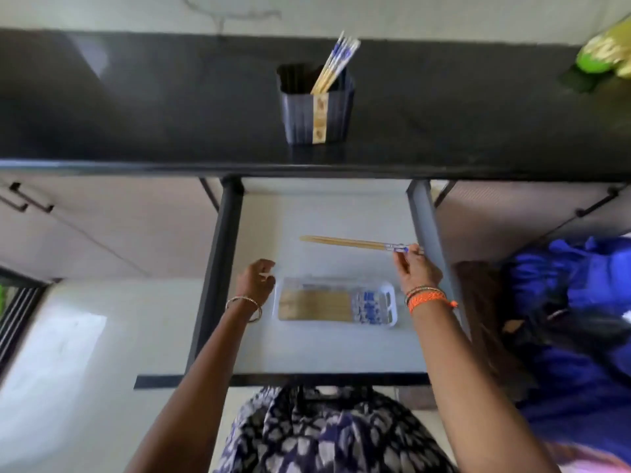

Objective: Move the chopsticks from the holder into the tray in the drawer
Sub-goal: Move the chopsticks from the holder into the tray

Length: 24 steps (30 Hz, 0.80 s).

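Head view: right hand (418, 271) pinches chopsticks (351, 243) by their blue patterned end, held level above the drawer (327, 353), beyond the tray (392, 302). Left hand (256, 279) loosely curled, empty. Light, stiff, slick sticks; end pinch suits. More wait in holder (316, 107) on worktop (136, 107).

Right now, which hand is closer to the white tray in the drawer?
Left. The left hand sits just beside the white tray's left end; the right hand is above its right end, holding a chopstick pair.

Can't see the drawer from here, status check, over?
Right hand pinching chopsticks above tray. Left hand free beside tray. More chopsticks in holder. Path clear.
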### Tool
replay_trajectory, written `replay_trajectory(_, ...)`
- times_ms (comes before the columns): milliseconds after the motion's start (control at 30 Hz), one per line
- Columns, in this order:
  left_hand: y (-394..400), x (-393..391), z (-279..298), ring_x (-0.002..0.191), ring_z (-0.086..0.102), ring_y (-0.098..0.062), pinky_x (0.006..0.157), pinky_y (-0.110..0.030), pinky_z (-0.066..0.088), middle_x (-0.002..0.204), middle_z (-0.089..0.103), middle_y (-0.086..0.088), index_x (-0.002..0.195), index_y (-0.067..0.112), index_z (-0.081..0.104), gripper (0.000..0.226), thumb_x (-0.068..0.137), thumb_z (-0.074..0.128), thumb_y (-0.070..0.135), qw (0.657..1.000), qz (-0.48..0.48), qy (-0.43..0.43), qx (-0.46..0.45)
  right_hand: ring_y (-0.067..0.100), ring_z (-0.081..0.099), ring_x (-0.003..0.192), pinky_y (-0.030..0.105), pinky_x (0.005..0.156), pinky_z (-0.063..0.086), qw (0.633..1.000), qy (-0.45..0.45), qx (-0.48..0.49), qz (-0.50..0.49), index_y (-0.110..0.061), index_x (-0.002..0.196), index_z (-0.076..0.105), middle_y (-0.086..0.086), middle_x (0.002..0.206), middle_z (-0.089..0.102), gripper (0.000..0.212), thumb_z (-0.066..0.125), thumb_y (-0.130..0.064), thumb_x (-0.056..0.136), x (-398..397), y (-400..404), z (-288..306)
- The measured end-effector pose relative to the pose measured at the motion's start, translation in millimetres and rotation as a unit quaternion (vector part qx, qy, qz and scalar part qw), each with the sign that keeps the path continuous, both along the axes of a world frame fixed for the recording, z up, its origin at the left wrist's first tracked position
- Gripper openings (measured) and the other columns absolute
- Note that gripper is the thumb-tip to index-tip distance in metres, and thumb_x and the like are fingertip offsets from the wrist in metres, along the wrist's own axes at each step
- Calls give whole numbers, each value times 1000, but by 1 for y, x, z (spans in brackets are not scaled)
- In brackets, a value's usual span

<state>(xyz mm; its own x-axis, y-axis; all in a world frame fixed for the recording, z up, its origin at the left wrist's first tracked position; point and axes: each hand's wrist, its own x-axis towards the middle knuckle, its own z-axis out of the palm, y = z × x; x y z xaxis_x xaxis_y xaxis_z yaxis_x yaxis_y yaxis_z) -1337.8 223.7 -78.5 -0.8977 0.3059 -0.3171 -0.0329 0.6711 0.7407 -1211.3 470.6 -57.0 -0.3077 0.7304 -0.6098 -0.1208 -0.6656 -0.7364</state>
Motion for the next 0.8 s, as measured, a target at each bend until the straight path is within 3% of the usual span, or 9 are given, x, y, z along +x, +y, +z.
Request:
replay_trajectory(67, -9, 9, -12, 106, 62, -33, 92, -32, 46, 117, 64, -20, 114, -1, 59, 30, 84, 57, -1, 999, -9, -35, -10, -12, 60, 48, 12, 72, 52, 998, -17, -36, 51, -23, 71, 38, -24, 38, 57, 33, 38, -9, 101, 16, -13, -17)
replay_trajectory(133, -13, 15, -16, 104, 63, -36, 90, -37, 48, 113, 65, -24, 113, -1, 59, 29, 85, 59, 3, 998, -12, -59, -11, -7, 62, 49, 6, 62, 51, 996, -64, -19, 56, -22, 71, 39, -19, 48, 59, 33, 41, -7, 100, 26, -23, -29)
replay_trajectory(233, -15, 17, -21, 102, 62, -41, 91, -46, 51, 109, 65, -28, 115, -1, 58, 30, 85, 60, 3, 996, -28, -82, -25, 15, 60, 59, 25, 54, 61, 991, -118, -44, -45, -4, 64, 51, 10, 64, 59, 26, 63, -1, 87, 29, -39, -41)
replay_trajectory(300, -17, 20, -24, 102, 62, -39, 92, -48, 52, 109, 65, -26, 116, 2, 57, 32, 83, 60, 1, 994, -37, -91, -39, 19, 58, 66, 28, 54, 61, 987, -135, -75, -35, 3, 67, 56, 13, 73, 57, 20, 68, -1, 83, 28, -47, -48)
replay_trajectory(400, -16, 23, -26, 96, 64, -36, 87, -48, 54, 105, 66, -22, 113, 4, 57, 33, 81, 62, 0, 995, -23, -85, -36, 20, 59, 68, 22, 49, 59, 986, -140, -90, -11, 5, 88, 59, 12, 80, 56, 10, 65, -2, 85, 23, -56, -56)
replay_trajectory(533, -17, 22, -30, 77, 60, -28, 78, -42, 57, 91, 64, -15, 111, 6, 56, 32, 81, 61, -3, 995, -8, -94, -18, 20, 58, 74, 29, 75, 57, 987, -139, -76, 4, 7, 104, 57, 14, 91, 56, 16, 58, -1, 90, 8, -66, -64)
replay_trajectory(600, -20, 22, -35, 79, 60, -28, 77, -42, 57, 89, 61, -14, 112, 4, 55, 31, 82, 59, -3, 993, -1, -116, 2, 22, 57, 77, 35, 84, 56, 988, -134, -75, 10, 9, 122, 53, 15, 90, 57, 31, 53, 1, 92, 4, -67, -68)
replay_trajectory(667, -26, 24, -41, 86, 60, -28, 75, -40, 57, 93, 60, -16, 114, 0, 55, 30, 85, 58, -2, 989, 14, -143, 30, 22, 58, 77, 38, 90, 55, 988, -128, -81, 5, 9, 128, 48, 22, 107, 60, 36, 52, 2, 93, 1, -70, -67)
replay_trajectory(800, -35, 27, -51, 89, 59, -27, 64, -28, 55, 92, 60, -15, 111, -2, 55, 26, 85, 60, 1, 981, 50, -174, 66, 32, 60, 109, 33, 88, 56, 989, -102, -102, -14, -5, 140, 37, 24, 127, 52, 48, 48, 5, 94, 1, -74, -64)
